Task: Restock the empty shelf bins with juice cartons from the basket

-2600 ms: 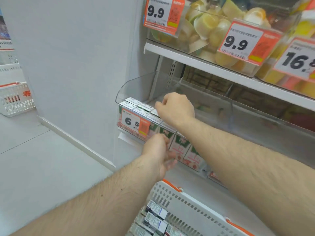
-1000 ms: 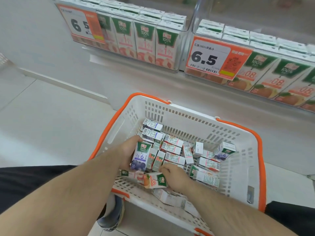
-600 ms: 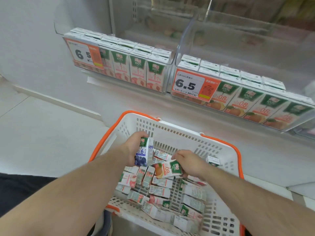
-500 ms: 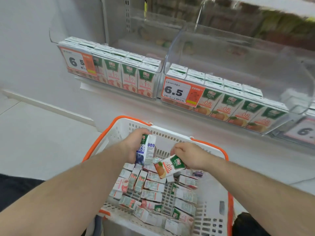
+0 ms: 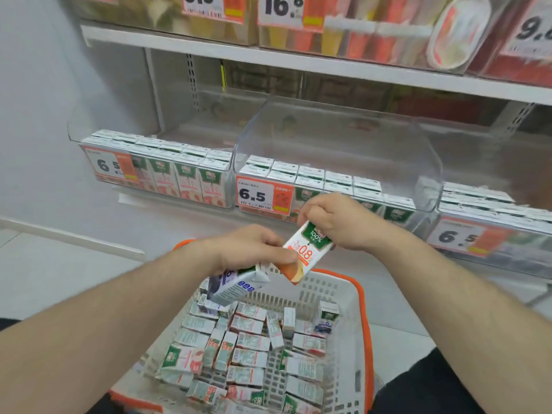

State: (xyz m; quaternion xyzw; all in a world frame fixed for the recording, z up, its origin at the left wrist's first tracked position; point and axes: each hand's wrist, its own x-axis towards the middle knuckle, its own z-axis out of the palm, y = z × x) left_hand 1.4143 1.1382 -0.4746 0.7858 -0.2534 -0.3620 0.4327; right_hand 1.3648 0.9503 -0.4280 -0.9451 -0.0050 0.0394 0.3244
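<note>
Two cartons are in transit above the white orange-rimmed plastic basket (image 5: 343, 297): left hand (image 5: 248, 249) grips the blue-printed juice carton (image 5: 236, 286), right hand (image 5: 334, 219) grips the orange-printed juice carton (image 5: 307, 249). Next: seat each in its matching clear plastic shelf bin (image 5: 337, 138).

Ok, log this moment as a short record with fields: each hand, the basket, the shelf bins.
left hand: grips a blue-printed carton, tilted, above the basket
right hand: pinches an orange-printed carton by its green top end, tilted
basket: white with orange rim, many cartons lying loose inside
left bin: clear, cartons upright at the front, price tag 6.5
middle bin: clear, cartons upright at the front, price tag 6.5
</note>
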